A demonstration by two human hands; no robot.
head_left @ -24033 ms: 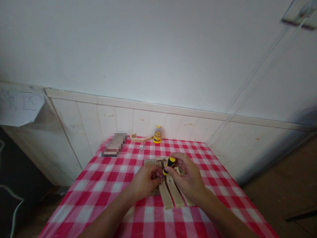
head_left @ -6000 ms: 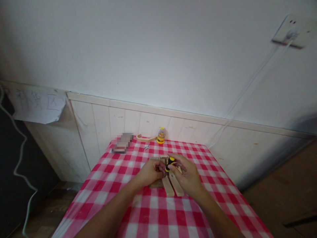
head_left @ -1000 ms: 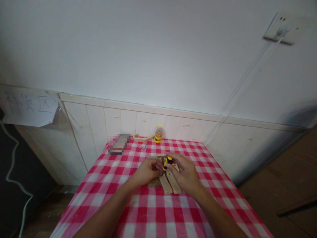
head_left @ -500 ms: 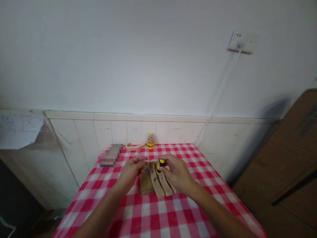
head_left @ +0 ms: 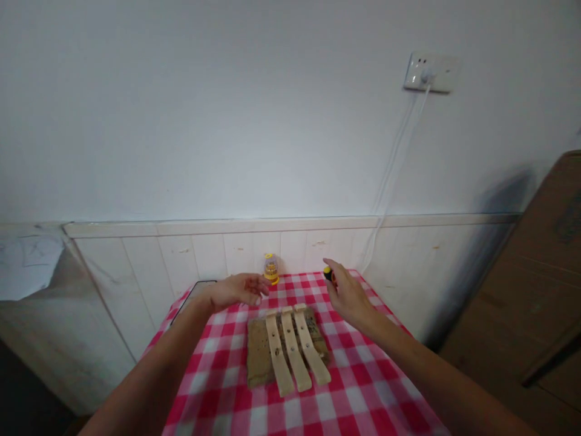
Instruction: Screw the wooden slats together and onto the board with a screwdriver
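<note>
My right hand (head_left: pixel 348 293) is raised at the back right of the table, its fingers closed around a yellow-and-black screwdriver (head_left: pixel 327 274), of which only the handle end shows. My left hand (head_left: pixel 238 289) reaches over the back left, fingers stretched out and a little bent. Just beyond its fingertips stands a clear, yellow-based container of screwdriver bits (head_left: pixel 271 270). Between and below the hands, three pale curved wooden strips (head_left: pixel 290 348) with holes lie side by side across a brown block (head_left: pixel 258 354). Small dark specks dot the block.
A red-and-white checked cloth (head_left: pixel 254 418) covers the table. Partly behind my left forearm lies a flat dark-edged object (head_left: pixel 190 297). A wall socket (head_left: pixel 431 71) with a plugged-in white cable is on the wall. Large cardboard (head_left: pixel 512 290) leans at the right.
Both hands have lifted off the wooden strips and moved apart, left hand leftward, right hand rightward with the screwdriver. All three strips now show. The hooked wooden piece at the back is no longer visible.
</note>
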